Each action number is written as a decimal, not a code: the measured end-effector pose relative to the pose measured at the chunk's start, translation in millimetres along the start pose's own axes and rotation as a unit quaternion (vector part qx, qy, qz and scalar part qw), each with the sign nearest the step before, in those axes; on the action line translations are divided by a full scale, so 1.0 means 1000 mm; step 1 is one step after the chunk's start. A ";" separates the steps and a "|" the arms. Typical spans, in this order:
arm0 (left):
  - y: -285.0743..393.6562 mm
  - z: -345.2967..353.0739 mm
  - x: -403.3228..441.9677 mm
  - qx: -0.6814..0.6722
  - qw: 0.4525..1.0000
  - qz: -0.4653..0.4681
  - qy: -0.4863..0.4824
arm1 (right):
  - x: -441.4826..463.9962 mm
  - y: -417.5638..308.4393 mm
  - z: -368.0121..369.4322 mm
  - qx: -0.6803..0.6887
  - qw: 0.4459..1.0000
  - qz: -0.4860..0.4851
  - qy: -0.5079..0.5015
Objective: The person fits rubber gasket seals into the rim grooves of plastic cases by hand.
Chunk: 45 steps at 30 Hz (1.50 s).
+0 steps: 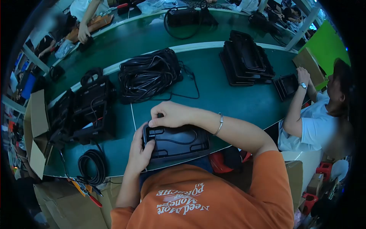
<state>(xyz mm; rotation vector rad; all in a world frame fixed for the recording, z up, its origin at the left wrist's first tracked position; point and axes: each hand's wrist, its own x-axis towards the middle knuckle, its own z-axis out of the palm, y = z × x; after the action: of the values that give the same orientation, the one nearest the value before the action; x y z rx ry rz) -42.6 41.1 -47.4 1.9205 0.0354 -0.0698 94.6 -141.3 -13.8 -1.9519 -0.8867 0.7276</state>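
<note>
The single head view looks steeply down (and forward) from close above.

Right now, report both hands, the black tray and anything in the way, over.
Left hand gripping black tray at left end. Right hand at its far-left corner. Thin cable inside; cable bundle beyond.

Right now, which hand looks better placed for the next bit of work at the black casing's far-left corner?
Probably the right hand: its fingers are at that corner, while the left hand steadies the black casing by its left side.
</note>
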 end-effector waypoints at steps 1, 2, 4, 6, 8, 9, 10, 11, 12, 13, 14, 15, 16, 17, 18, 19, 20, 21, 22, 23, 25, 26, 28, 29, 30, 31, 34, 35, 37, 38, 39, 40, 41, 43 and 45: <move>0.005 -0.001 -0.002 0.001 1.000 0.005 -0.003 | -0.005 -0.007 0.001 -0.047 0.997 -0.055 0.032; 0.015 -0.001 -0.005 0.000 1.000 0.010 -0.008 | -0.013 -0.016 0.000 -0.040 0.996 -0.062 0.053; 0.039 -0.001 -0.008 -0.093 0.992 0.078 0.020 | -0.030 -0.039 -0.011 -0.071 0.980 -0.154 0.100; 0.054 -0.007 0.001 -0.069 0.990 0.117 0.038 | -0.050 -0.058 -0.028 -0.116 0.953 -0.233 0.154; 0.089 -0.018 0.022 -0.053 0.993 0.097 0.044 | -0.067 -0.074 -0.067 -0.155 0.908 -0.282 0.269; 0.099 -0.026 0.037 -0.067 0.992 0.094 0.057 | -0.077 -0.072 -0.091 -0.184 0.869 -0.286 0.360; 0.093 -0.048 0.060 -0.090 0.991 0.062 0.075 | -0.089 -0.063 -0.115 -0.214 0.833 -0.277 0.429; 0.111 -0.053 0.081 -0.173 0.977 0.027 0.124 | -0.103 -0.045 -0.134 -0.249 0.800 -0.235 0.493; 0.130 -0.069 0.108 -0.190 0.979 0.040 0.056 | -0.113 -0.024 -0.149 -0.296 0.768 -0.179 0.540; 0.120 -0.094 0.147 -0.156 0.981 0.070 0.096 | -0.123 0.001 -0.157 -0.350 0.735 -0.103 0.571; 0.120 -0.104 0.179 -0.175 0.966 0.023 0.191 | -0.133 0.021 -0.160 -0.400 0.718 -0.033 0.568; 0.126 -0.106 0.206 -0.181 0.964 0.002 0.194 | -0.141 0.038 -0.157 -0.445 0.697 0.036 0.561; 0.134 -0.110 0.236 -0.185 0.962 -0.019 0.199 | -0.145 0.052 -0.153 -0.454 0.699 0.066 0.548; 0.116 -0.125 0.284 -0.209 0.955 -0.023 0.207 | -0.146 0.063 -0.148 -0.462 0.703 0.093 0.533; 0.092 -0.136 0.330 -0.233 0.946 -0.030 0.221 | -0.146 0.071 -0.143 -0.480 0.697 0.098 0.524; 0.094 -0.124 0.354 -0.241 0.942 -0.048 0.227 | -0.145 0.075 -0.141 -0.483 0.692 0.089 0.529; 0.081 -0.124 0.392 -0.264 0.928 -0.077 0.252 | -0.144 0.079 -0.139 -0.484 0.688 0.081 0.534; 0.085 -0.109 0.415 -0.259 0.904 -0.118 0.319 | -0.143 0.081 -0.138 -0.492 0.672 0.079 0.548; 0.078 -0.104 0.442 -0.231 0.903 -0.142 0.333 | -0.143 0.083 -0.138 -0.492 0.678 0.070 0.541; 0.075 -0.096 0.457 -0.228 0.903 -0.145 0.333 | -0.144 0.085 -0.140 -0.487 0.677 0.070 0.548; 0.064 -0.080 0.479 -0.291 0.896 -0.120 0.313 | -0.150 0.085 -0.142 -0.466 0.673 0.066 0.570; 0.050 -0.087 0.497 -0.330 0.897 -0.130 0.264 | -0.154 0.081 -0.143 -0.470 0.674 0.071 0.565; 0.063 -0.079 0.491 -0.329 0.900 -0.138 0.249 | -0.168 0.065 -0.141 -0.429 0.681 0.040 0.592; 0.067 -0.085 0.499 -0.362 0.880 -0.179 0.249 | -0.177 0.050 -0.138 -0.450 0.676 0.007 0.584; 0.059 -0.077 0.465 -0.358 0.874 -0.199 0.260 | -0.191 0.036 -0.133 -0.465 0.695 0.007 0.548; 0.060 -0.082 0.462 -0.295 0.910 -0.170 0.237 | -0.202 0.027 -0.126 -0.470 0.705 -0.035 0.531; 0.067 -0.101 0.430 -0.099 0.984 -0.065 0.133 | -0.230 -0.011 -0.099 -0.372 0.828 -0.114 0.403; 0.079 -0.098 0.390 -0.035 0.995 -0.020 0.090 | -0.236 -0.011 -0.092 -0.333 0.873 -0.150 0.322; 0.110 -0.077 0.286 0.092 0.993 0.071 0.000 | -0.222 -0.007 -0.070 -0.259 0.928 -0.204 0.172; 0.129 -0.065 0.240 0.154 0.980 0.117 -0.046 | -0.211 -0.002 -0.052 -0.259 0.933 -0.221 0.120; 0.153 -0.050 0.205 0.216 0.958 0.164 -0.093 | -0.198 0.004 -0.036 -0.257 0.933 -0.236 0.091; 0.177 -0.035 0.185 0.275 0.928 0.210 -0.139 | -0.186 0.009 -0.022 -0.254 0.932 -0.251 0.062; 0.156 -0.038 0.173 0.319 0.870 0.328 -0.184 | -0.179 0.013 -0.014 -0.256 0.936 -0.236 0.045; 0.133 -0.027 0.137 0.404 0.835 0.341 -0.151 | -0.168 0.005 -0.014 -0.288 0.941 -0.174 0.006; 0.107 -0.034 0.130 0.435 0.834 0.312 -0.131 | -0.168 -0.002 -0.031 -0.142 0.972 -0.185 0.041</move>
<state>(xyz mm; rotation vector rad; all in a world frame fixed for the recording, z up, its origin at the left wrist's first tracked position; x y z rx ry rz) 94.1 34.7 55.8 2.7067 -0.9617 0.1157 19.7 -289.3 28.1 -1.9626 -1.3139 0.3126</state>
